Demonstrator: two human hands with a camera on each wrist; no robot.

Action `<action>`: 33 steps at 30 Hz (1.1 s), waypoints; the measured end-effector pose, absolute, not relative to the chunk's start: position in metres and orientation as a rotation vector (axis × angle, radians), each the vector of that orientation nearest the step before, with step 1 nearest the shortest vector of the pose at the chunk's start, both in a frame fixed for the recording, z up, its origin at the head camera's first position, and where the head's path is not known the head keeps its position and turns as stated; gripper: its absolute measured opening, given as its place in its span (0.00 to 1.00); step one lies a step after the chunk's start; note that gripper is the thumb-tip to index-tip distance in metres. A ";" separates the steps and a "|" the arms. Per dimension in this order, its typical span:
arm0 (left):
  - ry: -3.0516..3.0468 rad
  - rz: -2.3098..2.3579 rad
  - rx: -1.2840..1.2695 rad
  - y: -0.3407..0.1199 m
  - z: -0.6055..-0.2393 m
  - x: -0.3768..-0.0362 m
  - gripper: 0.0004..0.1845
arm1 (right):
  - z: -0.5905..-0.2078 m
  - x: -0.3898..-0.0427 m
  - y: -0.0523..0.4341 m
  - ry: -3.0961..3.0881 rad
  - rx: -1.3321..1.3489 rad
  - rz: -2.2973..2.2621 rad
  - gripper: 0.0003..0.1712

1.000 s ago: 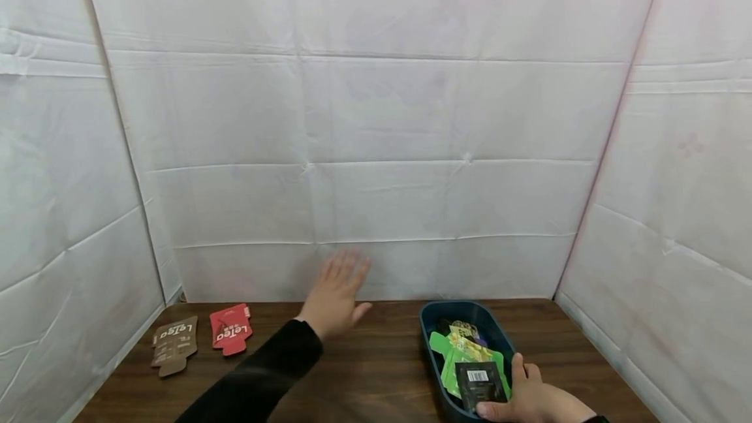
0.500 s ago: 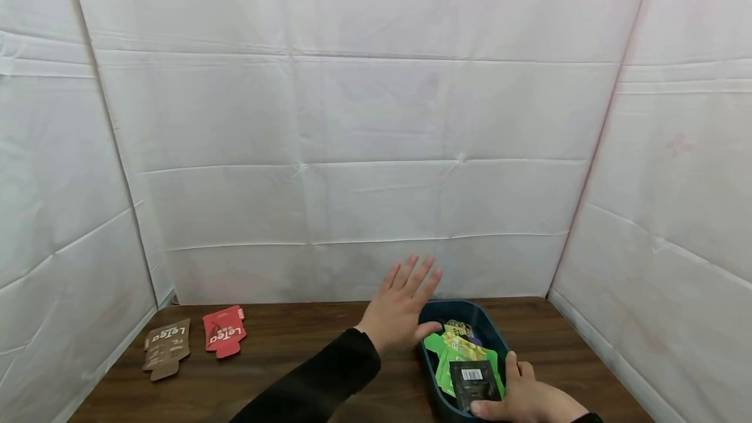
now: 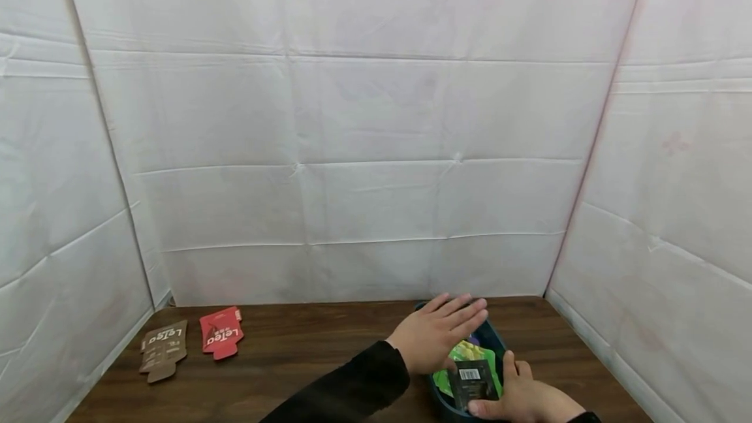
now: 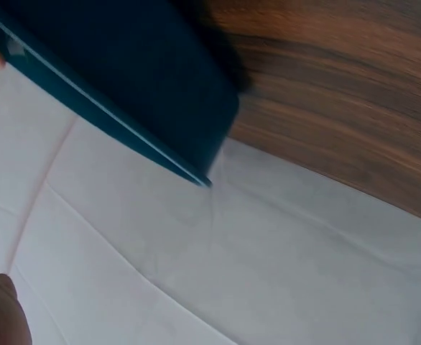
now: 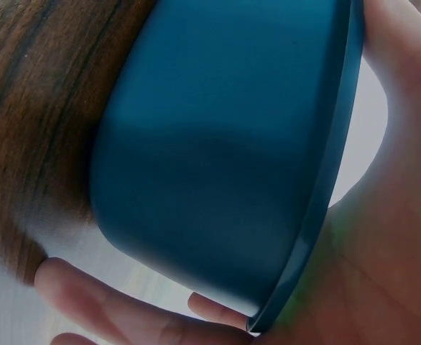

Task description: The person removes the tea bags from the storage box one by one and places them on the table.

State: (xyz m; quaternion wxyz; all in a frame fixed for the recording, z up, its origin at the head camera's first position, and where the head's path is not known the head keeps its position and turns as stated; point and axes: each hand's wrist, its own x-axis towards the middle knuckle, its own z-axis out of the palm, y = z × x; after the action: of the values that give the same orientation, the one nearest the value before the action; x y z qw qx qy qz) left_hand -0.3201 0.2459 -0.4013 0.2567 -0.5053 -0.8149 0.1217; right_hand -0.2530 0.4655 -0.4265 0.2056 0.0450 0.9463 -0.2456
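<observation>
A dark blue rectangular container point(image 3: 496, 339) stands on the right of the table, holding a green flattened carton point(image 3: 442, 384) and a black packet with a barcode label point(image 3: 473, 378). My right hand point(image 3: 531, 398) grips the container's near right side, thumb over the rim against the black packet. In the right wrist view its fingers run along the outside of the blue wall point(image 5: 210, 151). My left hand point(image 3: 433, 337), fingers straight, hovers over the container's left rim and hides part of the contents. It holds nothing. The left wrist view shows the container's outer wall point(image 4: 131, 79).
A brown flattened carton point(image 3: 164, 350) and a red flattened carton point(image 3: 220, 333), both printed LeTea, lie at the table's left. White sheet walls point(image 3: 364, 266) enclose the wooden table point(image 3: 305, 371) at the back and sides.
My left hand has swept rightwards from the middle of the table to above the container, fingers still straight. My right hand keeps its place on the container. The view shifted slightly.
</observation>
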 end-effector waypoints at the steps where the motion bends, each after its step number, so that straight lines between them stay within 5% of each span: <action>1: -2.218 0.335 -1.393 0.249 -0.402 -0.319 0.61 | -0.427 -0.253 0.466 2.639 0.116 -0.685 0.80; 7: -2.280 0.412 -1.511 0.265 -0.403 -0.314 0.58 | -0.428 -0.252 0.468 2.650 0.073 -0.693 0.78; 26: -2.460 0.505 -1.682 0.280 -0.409 -0.320 0.21 | -0.423 -0.250 0.467 2.613 0.128 -0.724 0.78; 33: -2.664 0.388 -1.675 0.283 -0.413 -0.320 0.20 | -0.428 -0.251 0.469 2.640 0.091 -0.700 0.79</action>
State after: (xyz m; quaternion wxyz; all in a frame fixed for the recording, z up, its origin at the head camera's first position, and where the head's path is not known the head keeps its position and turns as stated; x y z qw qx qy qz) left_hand -0.3200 0.2834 -0.4134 -0.0143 -0.5282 -0.8402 0.1223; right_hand -0.2509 0.4687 -0.4277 0.2030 0.0327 0.9459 -0.2508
